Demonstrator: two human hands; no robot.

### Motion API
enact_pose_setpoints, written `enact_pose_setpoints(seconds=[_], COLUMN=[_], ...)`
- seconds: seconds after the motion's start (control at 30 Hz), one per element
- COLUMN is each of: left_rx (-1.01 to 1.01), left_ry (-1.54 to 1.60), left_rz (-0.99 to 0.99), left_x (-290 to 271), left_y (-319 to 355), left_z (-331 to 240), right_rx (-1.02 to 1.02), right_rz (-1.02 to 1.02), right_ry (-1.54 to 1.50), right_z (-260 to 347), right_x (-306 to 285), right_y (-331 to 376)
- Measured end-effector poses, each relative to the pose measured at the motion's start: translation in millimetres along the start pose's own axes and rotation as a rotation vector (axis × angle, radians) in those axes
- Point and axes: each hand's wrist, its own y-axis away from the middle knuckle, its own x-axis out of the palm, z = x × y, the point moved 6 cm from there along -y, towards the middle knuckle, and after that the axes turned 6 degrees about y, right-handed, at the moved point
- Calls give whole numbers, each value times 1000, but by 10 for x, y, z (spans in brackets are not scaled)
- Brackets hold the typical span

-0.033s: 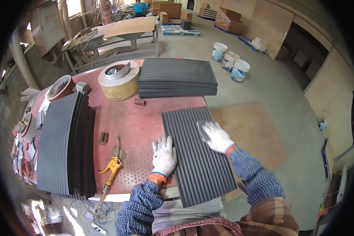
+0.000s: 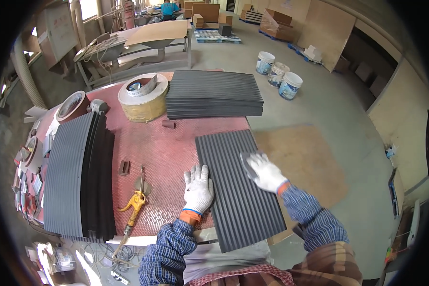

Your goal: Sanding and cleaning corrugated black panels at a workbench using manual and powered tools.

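A dark grey ribbed panel (image 2: 236, 190) lies slantwise at the table's near right, its near end reaching over the edge toward my body. My left hand (image 2: 199, 189), in a white glove, rests flat on the red table against the panel's left edge, fingers stretched out. On the panel's upper right part, my gloved right hand (image 2: 266, 172) presses down a thin dark pad (image 2: 246, 164). Most of that pad is hidden under the fingers. A yellow air blow gun (image 2: 137, 202) with a hose lies left of my left hand.
Stacked ribbed panels (image 2: 214, 93) stand at the table's far side, with another stack (image 2: 66, 171) at the left. A large tape roll (image 2: 143, 102), two small brown blocks and loose tools share the red table (image 2: 152, 138). Three buckets (image 2: 291, 86) stand on the floor beyond.
My right hand has slid the dark pad slightly toward me along the ribs. My left hand has hardly moved.
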Motion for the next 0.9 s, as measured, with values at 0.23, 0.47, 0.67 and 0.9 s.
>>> enact_pose_setpoints(seconds=[0.23, 0.47, 0.67, 0.9], left_rx=[45, 72, 45, 40], left_ry=[28, 89, 45, 55], left_rz=[-15, -36, -81, -63], left_x=[88, 106, 53, 61], left_y=[-59, -99, -124, -140], left_z=[-82, -181, 0, -132], right_rx=[68, 219, 7, -59], right_rz=[74, -9, -94, 124], right_ry=[-24, -48, -110, -90], right_z=[-310, -588, -3, 742], right_x=[-205, -139, -60, -333], right_y=[-380, -891, 295, 1303])
